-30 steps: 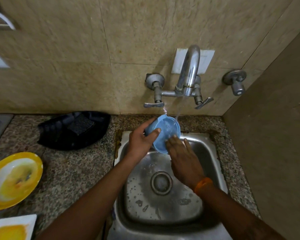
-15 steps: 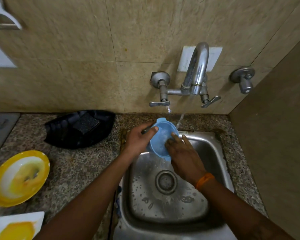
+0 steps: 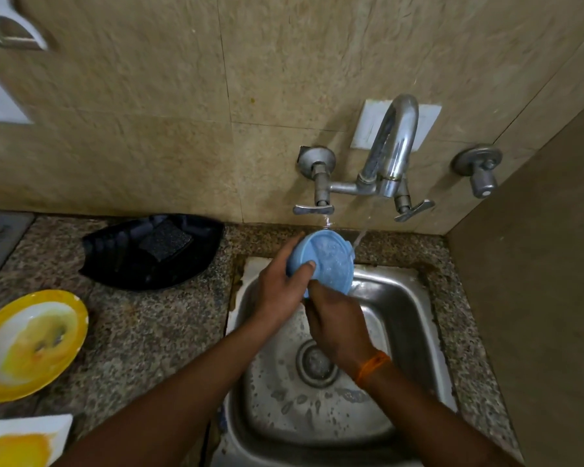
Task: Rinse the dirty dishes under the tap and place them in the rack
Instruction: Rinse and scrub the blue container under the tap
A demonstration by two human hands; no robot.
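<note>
Centre frame, over the steel sink (image 3: 415, 318): left hand (image 3: 277, 291) grips the round blue plastic bowl (image 3: 327, 261) by its rim, thumb curled over the edge. Right hand (image 3: 338, 325) at the lower rim; finger pose not discernible. Tilt the bowl further under the chrome tap (image 3: 390, 153) stream, rotating. Count: one bowl; lower left, one yellow round plate (image 3: 31, 345), one white square plate (image 3: 21, 439).

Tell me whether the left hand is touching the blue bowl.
Touching. The head view shows the left hand gripping the blue bowl: its thumb lies curled over the near rim and its fingers wrap behind the bowl's far side.
</note>
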